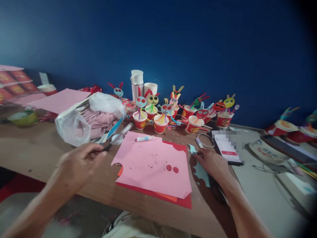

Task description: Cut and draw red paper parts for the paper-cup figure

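My left hand [76, 163] rests on the wooden table [37, 148], its fingers closed round a thin dark tool, apparently scissors [116, 137], whose tip points toward a roll of clear tape [117, 138]. My right hand [210, 162] lies at the right of the pink paper sheet [153, 165], fingers pinching a small teal paper cutout [192, 149]. More teal paper [201, 172] lies under that hand. The pink sheet sits on red and orange sheets. A glue stick [145, 138] lies on its far edge.
Several red paper cups with paper-animal figures [160, 115] stand in a row at the back against the blue wall. A plastic bag with pink cloth [86, 119] sits at the left. A phone [226, 148], a white flask [137, 84] and stacked cups [150, 88] are nearby.
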The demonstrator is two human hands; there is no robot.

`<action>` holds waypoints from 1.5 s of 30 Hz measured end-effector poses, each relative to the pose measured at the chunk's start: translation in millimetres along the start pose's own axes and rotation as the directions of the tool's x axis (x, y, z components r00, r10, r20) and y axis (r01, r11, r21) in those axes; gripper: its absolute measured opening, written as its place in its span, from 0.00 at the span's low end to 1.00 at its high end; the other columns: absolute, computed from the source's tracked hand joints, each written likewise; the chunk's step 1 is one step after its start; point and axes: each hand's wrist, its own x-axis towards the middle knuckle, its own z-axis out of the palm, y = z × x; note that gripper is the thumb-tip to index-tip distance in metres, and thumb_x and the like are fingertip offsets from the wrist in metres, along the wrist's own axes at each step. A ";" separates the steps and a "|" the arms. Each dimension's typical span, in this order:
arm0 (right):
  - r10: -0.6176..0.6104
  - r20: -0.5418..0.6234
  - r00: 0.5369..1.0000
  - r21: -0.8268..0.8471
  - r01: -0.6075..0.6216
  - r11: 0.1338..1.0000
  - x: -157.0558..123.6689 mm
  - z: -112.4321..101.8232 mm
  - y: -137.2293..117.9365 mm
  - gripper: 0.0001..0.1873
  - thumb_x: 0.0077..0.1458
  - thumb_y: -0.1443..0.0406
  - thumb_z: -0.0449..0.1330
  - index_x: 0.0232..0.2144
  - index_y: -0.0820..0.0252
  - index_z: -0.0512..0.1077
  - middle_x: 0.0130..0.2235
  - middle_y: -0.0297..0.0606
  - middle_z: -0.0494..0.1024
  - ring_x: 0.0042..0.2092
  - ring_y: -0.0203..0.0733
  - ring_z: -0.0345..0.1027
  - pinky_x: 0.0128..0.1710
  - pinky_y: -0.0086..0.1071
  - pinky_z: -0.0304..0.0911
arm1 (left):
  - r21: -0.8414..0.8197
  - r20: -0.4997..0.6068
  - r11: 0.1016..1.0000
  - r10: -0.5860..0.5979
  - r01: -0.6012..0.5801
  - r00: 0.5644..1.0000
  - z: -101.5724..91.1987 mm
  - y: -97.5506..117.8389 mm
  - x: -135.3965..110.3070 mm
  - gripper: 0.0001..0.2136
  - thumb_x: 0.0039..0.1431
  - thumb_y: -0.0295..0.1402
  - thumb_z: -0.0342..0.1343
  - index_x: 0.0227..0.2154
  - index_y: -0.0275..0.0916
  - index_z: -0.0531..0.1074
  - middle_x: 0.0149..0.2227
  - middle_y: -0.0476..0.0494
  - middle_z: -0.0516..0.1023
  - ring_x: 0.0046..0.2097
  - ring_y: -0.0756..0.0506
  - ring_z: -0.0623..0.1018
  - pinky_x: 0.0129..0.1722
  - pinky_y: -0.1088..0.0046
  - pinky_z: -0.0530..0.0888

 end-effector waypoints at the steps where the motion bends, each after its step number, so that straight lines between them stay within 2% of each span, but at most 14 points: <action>1: -0.004 -0.004 1.000 -0.005 0.004 1.000 -0.2 -0.4 -0.5 0.13 0.55 0.58 0.53 0.36 0.58 0.73 0.36 0.46 0.79 0.41 0.52 0.73 0.33 0.35 0.61 | -0.022 0.055 0.998 0.057 -0.056 0.997 12.5 10.8 -1.3 0.07 0.52 0.39 0.53 0.32 0.45 0.71 0.28 0.54 0.75 0.29 0.47 0.73 0.29 0.74 0.66; 3: -0.008 -0.008 1.000 -0.014 0.007 1.000 -0.6 -0.7 -0.9 0.12 0.55 0.59 0.53 0.36 0.58 0.73 0.37 0.45 0.79 0.41 0.51 0.74 0.33 0.35 0.61 | -0.023 0.248 0.979 0.200 -0.201 0.948 39.3 30.7 2.3 0.07 0.55 0.37 0.50 0.32 0.43 0.72 0.31 0.50 0.76 0.32 0.46 0.74 0.31 0.73 0.66; 5: -0.008 -0.009 1.000 -0.020 0.008 1.000 -0.9 -0.3 -0.6 0.12 0.55 0.59 0.53 0.35 0.57 0.73 0.37 0.44 0.79 0.41 0.50 0.74 0.33 0.34 0.61 | -0.052 0.329 0.942 0.331 -0.333 0.885 63.4 45.5 13.8 0.08 0.56 0.33 0.48 0.31 0.41 0.72 0.33 0.46 0.75 0.35 0.45 0.73 0.35 0.71 0.66; 11: 0.001 -0.021 1.000 -0.033 -0.002 0.999 -1.0 1.9 1.1 0.11 0.54 0.59 0.55 0.36 0.58 0.74 0.35 0.45 0.79 0.40 0.50 0.74 0.32 0.34 0.62 | -0.085 0.331 0.845 0.524 -0.528 0.785 102.9 62.2 45.9 0.08 0.58 0.29 0.47 0.32 0.39 0.72 0.34 0.43 0.75 0.40 0.43 0.70 0.40 0.67 0.66; 15: -0.011 -0.030 0.999 -0.055 0.010 0.998 -1.3 2.5 0.0 0.10 0.54 0.62 0.55 0.36 0.59 0.74 0.36 0.45 0.79 0.39 0.49 0.74 0.32 0.33 0.62 | -0.069 0.325 0.833 0.539 -0.549 0.777 121.4 67.8 47.5 0.10 0.60 0.31 0.47 0.32 0.37 0.73 0.35 0.40 0.74 0.40 0.42 0.69 0.42 0.64 0.65; 18: -0.004 -0.036 0.999 -0.068 0.001 0.998 -1.7 2.8 -1.5 0.11 0.55 0.63 0.54 0.36 0.61 0.73 0.36 0.47 0.79 0.38 0.49 0.74 0.32 0.32 0.61 | -0.082 0.288 0.826 0.555 -0.557 0.781 128.7 67.2 50.4 0.11 0.61 0.34 0.47 0.38 0.36 0.73 0.38 0.39 0.73 0.43 0.41 0.69 0.45 0.63 0.65; 20: -0.002 -0.036 0.999 -0.066 0.000 0.998 -1.8 2.4 -1.9 0.11 0.55 0.62 0.54 0.35 0.60 0.73 0.36 0.46 0.79 0.38 0.48 0.74 0.33 0.32 0.60 | -0.097 0.225 0.815 0.578 -0.572 0.785 128.3 64.6 55.6 0.13 0.61 0.35 0.47 0.42 0.35 0.72 0.40 0.38 0.73 0.45 0.41 0.69 0.46 0.63 0.66; 25: 0.018 -0.011 1.000 -0.039 -0.019 0.999 -0.6 -1.9 2.9 0.12 0.55 0.58 0.54 0.35 0.56 0.74 0.35 0.41 0.79 0.39 0.46 0.73 0.33 0.31 0.59 | -0.108 0.135 0.790 0.613 -0.604 0.778 121.6 69.6 67.0 0.13 0.61 0.36 0.47 0.40 0.35 0.72 0.40 0.39 0.74 0.44 0.41 0.70 0.44 0.63 0.67; 27: 0.041 0.004 0.999 -0.028 -0.041 0.999 0.0 -4.4 7.3 0.12 0.55 0.58 0.53 0.34 0.55 0.74 0.35 0.40 0.79 0.39 0.45 0.73 0.33 0.31 0.58 | -0.155 0.140 0.735 0.677 -0.660 0.722 120.7 82.1 62.0 0.12 0.62 0.35 0.46 0.39 0.36 0.72 0.38 0.40 0.75 0.42 0.42 0.70 0.43 0.64 0.66; 32: 0.101 0.011 0.995 -0.005 -0.101 0.995 1.3 -12.2 21.4 0.10 0.55 0.62 0.52 0.32 0.54 0.74 0.35 0.38 0.79 0.37 0.44 0.72 0.31 0.30 0.56 | -0.349 0.227 0.531 0.848 -0.773 0.480 124.4 117.5 27.9 0.11 0.62 0.30 0.45 0.30 0.37 0.72 0.30 0.45 0.74 0.36 0.45 0.69 0.38 0.67 0.65; 33: 0.118 0.000 0.993 -0.001 -0.118 0.993 2.0 -13.4 24.1 0.11 0.56 0.62 0.51 0.33 0.53 0.74 0.36 0.38 0.79 0.37 0.44 0.72 0.31 0.31 0.56 | -0.373 0.242 0.523 0.852 -0.766 0.464 126.2 120.2 21.6 0.11 0.62 0.29 0.45 0.29 0.37 0.71 0.29 0.45 0.73 0.36 0.46 0.69 0.37 0.68 0.64; 37: 0.182 -0.053 0.982 0.022 -0.181 0.983 7.1 -10.6 30.3 0.13 0.57 0.60 0.50 0.36 0.53 0.73 0.37 0.39 0.79 0.39 0.46 0.71 0.31 0.31 0.56 | -0.427 0.205 0.536 0.842 -0.728 0.500 136.1 111.7 10.3 0.11 0.62 0.28 0.44 0.30 0.38 0.71 0.29 0.46 0.73 0.35 0.46 0.69 0.37 0.68 0.64; 42: 0.173 -0.064 0.983 0.055 -0.170 0.984 13.2 -2.0 31.2 0.10 0.53 0.60 0.55 0.30 0.57 0.74 0.34 0.41 0.78 0.37 0.46 0.71 0.31 0.31 0.56 | -0.471 0.159 0.594 0.785 -0.653 0.599 145.0 93.1 17.4 0.09 0.61 0.29 0.46 0.32 0.39 0.72 0.31 0.46 0.75 0.36 0.47 0.72 0.39 0.70 0.66; 45: 0.141 -0.107 0.984 0.088 -0.132 0.987 8.8 -8.4 26.5 0.10 0.55 0.62 0.53 0.34 0.57 0.73 0.37 0.42 0.77 0.40 0.47 0.70 0.33 0.32 0.57 | -0.526 0.160 0.637 0.726 -0.564 0.669 143.1 93.8 22.3 0.08 0.60 0.30 0.48 0.33 0.39 0.72 0.34 0.45 0.76 0.38 0.47 0.73 0.41 0.70 0.68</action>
